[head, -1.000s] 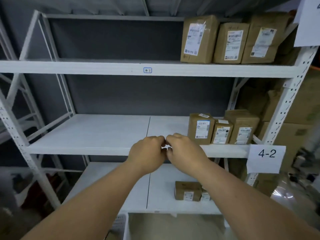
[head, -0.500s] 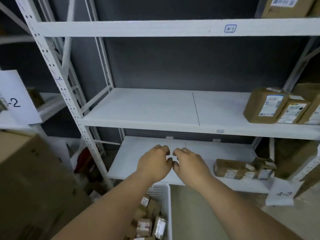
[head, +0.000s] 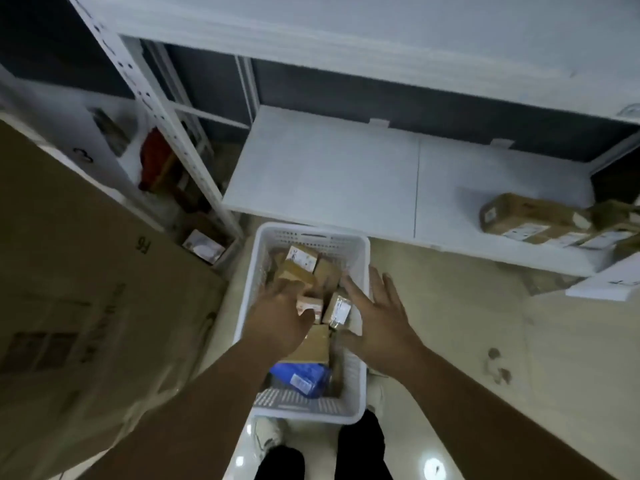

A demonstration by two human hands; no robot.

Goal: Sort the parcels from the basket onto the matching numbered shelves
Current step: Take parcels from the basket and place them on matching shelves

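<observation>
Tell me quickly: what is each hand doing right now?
Left hand: reaching into the basket among the parcels; grip cannot be told.
Right hand: open, fingers spread, holding nothing.

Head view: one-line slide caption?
Both hands open, reaching into the white basket of parcels below the bottom shelf.

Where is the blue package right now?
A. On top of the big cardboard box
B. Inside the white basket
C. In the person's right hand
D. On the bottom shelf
B. The blue package lies inside the white basket, at the end nearest the person, below the brown parcels; the right hand is spread open and holds nothing.
</observation>
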